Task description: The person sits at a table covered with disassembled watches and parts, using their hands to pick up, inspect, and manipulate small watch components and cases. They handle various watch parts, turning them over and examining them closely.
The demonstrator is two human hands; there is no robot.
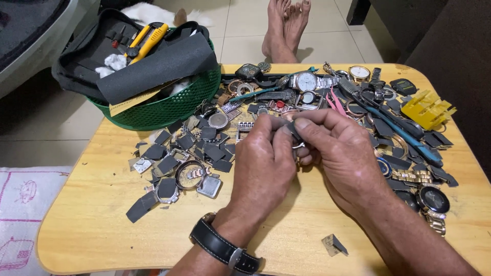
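Both my hands meet over the middle of a small wooden table (102, 220). My left hand (263, 161), with a black-strapped wristwatch (225, 249) on its wrist, and my right hand (337, 151) pinch together a small dark scrap and a little metal ring (295, 137) between thumbs and fingertips. What exactly the small piece is stays mostly hidden by my fingers. Scraps of dark sandpaper and watch parts (179, 158) lie just left of my hands.
A green basket (169, 105) holding a black tool pouch, a sandpaper sheet and a yellow cutter (149, 41) stands at the back left. Watches and bands (307, 82) crowd the far edge and right side, with a yellow plastic piece (427, 108). Bare feet (286, 28) rest beyond the table.
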